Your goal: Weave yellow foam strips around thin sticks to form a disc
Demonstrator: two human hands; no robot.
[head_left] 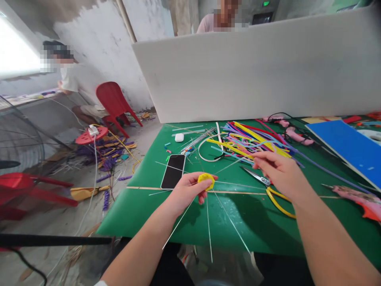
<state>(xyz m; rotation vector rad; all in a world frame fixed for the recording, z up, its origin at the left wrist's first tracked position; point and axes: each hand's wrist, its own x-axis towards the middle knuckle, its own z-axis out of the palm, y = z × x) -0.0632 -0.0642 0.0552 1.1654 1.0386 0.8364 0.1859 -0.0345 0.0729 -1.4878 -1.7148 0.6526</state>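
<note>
My left hand (190, 188) is closed on a small yellow disc (206, 180), thumb across its face. Thin, pale straight rods (209, 230) stick out from the disc on all sides like spokes, some reaching past the table's front edge. To the right, my right hand (275, 171) is raised over the table with thumb and fingertips pinched together. One of the spokes runs up to those fingertips and appears held there by its end. Below this hand lie scissors (278, 200) with yellow handles, blades pointing left.
Behind my hands are a phone (173, 171), a white earbud case (179, 138) and a pile of colourful fuzzy stems (253, 139). A pink glue gun (357, 194) and blue board (348, 147) lie right. A white partition (253, 75) stands behind; two people sit beyond.
</note>
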